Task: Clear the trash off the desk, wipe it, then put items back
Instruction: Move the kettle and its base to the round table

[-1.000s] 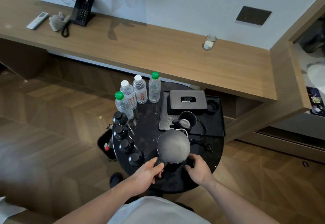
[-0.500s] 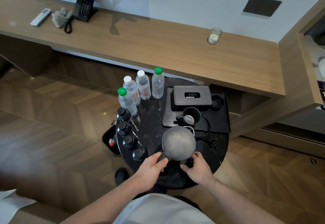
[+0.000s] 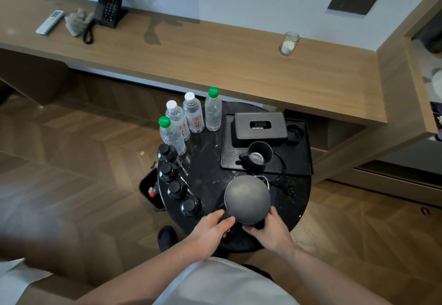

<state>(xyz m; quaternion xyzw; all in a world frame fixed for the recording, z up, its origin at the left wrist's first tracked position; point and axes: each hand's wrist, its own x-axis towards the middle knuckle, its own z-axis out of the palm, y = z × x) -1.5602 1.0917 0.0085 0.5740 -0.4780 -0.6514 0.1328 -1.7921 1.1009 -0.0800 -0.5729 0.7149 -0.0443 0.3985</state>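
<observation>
Both hands gripped the kettle (image 3: 247,199), left hand (image 3: 210,227) and right hand (image 3: 267,229), likely for return to the bench (image 3: 215,65).

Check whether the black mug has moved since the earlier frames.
No. The black mug stands at the same spot on the black tray, just in front of the box.

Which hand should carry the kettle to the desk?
Left. The left hand already grips the handle of the round dark grey kettle; the right hand only steadies its base side on the round black table.
</observation>
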